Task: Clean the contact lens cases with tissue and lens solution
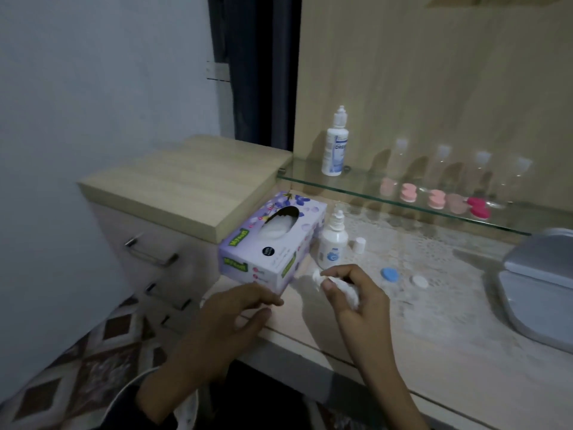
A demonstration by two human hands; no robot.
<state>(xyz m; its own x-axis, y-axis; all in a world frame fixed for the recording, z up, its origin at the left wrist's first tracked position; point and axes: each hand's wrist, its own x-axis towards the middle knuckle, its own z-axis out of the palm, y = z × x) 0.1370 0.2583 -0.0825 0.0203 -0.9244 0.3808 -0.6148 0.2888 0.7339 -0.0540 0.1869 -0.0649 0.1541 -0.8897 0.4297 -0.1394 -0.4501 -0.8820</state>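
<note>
My right hand (pixel 356 296) pinches a crumpled white tissue (pixel 347 291) just in front of an uncapped lens solution bottle (pixel 331 243). Its small white cap (pixel 359 245) stands beside it. My left hand (pixel 238 315) hovers by the near corner of the purple tissue box (pixel 273 240), fingers loosely curled, holding nothing that I can see. A blue lens case cap (pixel 389 275) and a white one (pixel 419 282) lie on the tabletop to the right of my right hand.
A glass shelf (pixel 356 189) carries a second solution bottle (pixel 336 144), several pink lens cases (pixel 437 198) and clear small bottles. A grey lidded container (pixel 542 287) sits at the right edge. A drawer unit (pixel 173 193) stands on the left.
</note>
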